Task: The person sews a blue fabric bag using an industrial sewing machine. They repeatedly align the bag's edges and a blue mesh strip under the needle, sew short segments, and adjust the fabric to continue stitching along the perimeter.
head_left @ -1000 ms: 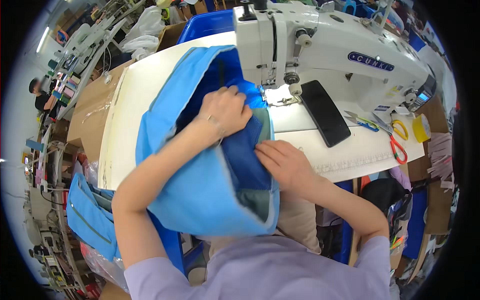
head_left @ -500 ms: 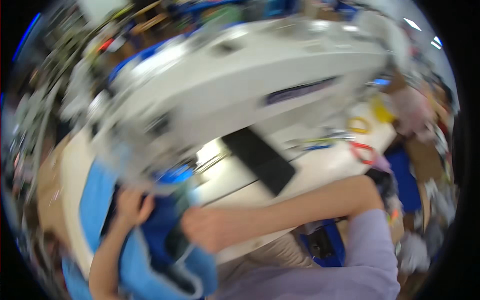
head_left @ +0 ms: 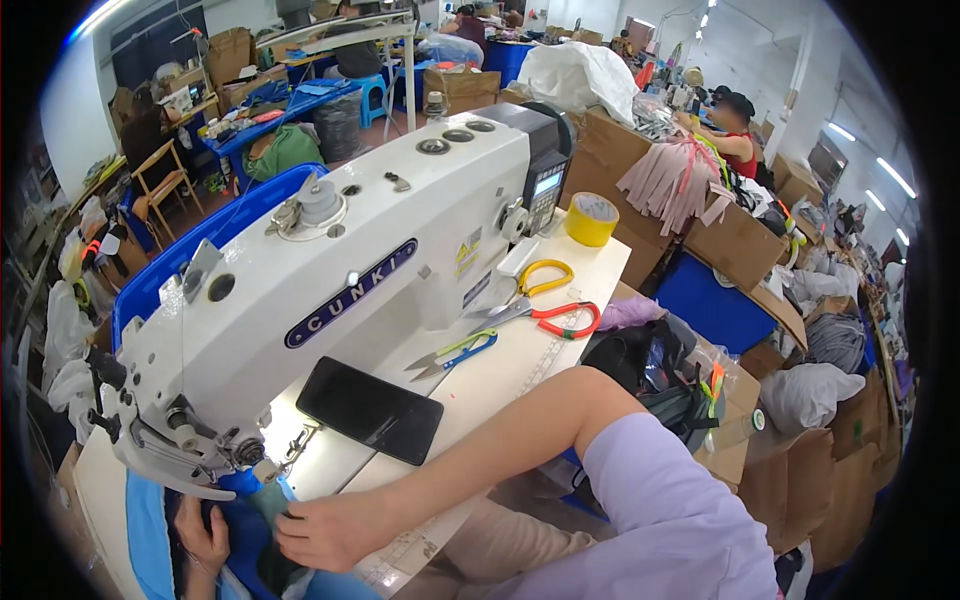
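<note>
A white sewing machine (head_left: 330,260) stands before me, its needle area lit at the lower left. Below its presser foot lies a garment piece of navy (head_left: 236,540) and dark green fabric (head_left: 270,530), with a light blue part (head_left: 148,525) at its left edge. My left hand (head_left: 203,538) rests on the navy part, thumb apart from the fingers. Just right of the needle, my right hand (head_left: 330,530) is closed with bent fingers on the dark green edge; its fingertips are partly hidden. A black smartphone (head_left: 370,410) lies on the machine bed beside my right forearm.
Thread snips (head_left: 455,352), red-handled scissors (head_left: 565,318), a yellow-handled pair (head_left: 546,278) and a yellow tape roll (head_left: 591,220) lie on the right of the table. A blue bin (head_left: 140,295) stands behind the machine. Cardboard boxes and another person (head_left: 738,135) are at the far right.
The view has tilted up and steadied, so the machine and hands sit lower and more of the room shows. Both hands stay at the fabric.
</note>
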